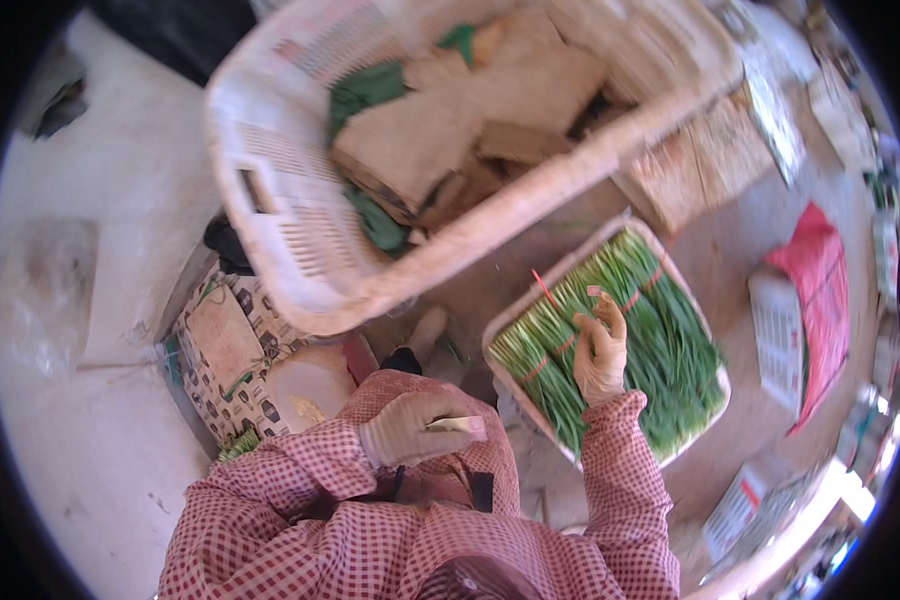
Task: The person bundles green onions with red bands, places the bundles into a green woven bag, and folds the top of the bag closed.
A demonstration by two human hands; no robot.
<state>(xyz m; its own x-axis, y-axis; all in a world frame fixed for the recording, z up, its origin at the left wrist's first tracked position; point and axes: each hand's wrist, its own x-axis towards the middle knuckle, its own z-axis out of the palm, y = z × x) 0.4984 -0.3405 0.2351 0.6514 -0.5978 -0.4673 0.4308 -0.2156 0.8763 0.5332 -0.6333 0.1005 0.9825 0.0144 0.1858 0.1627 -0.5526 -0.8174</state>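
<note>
My left hand (412, 431), in a pale glove, is closed around a small stack of pale slips (461, 426) with a pink-printed end, held above my lap. Over the crate on the right, my gloved right hand (602, 349) pinches a small pink-and-white tag (594, 290) between its fingertips. Beneath that hand lie bundles of long green leafy stalks (645, 360), which look like garlic chives, packed side by side in a shallow pale crate (722, 386). Red ties (536, 367) bind the bundles near their pale ends. One red tie end (544, 287) sticks up.
A large white plastic basket (450, 244) holding cardboard pieces (412, 142) and green material (367, 90) stands ahead. Behind the crate is a cardboard box (701, 169). On the right, a pink sack (817, 300) drapes a white crate (776, 341). A patterned cloth (270, 409) lies to my left.
</note>
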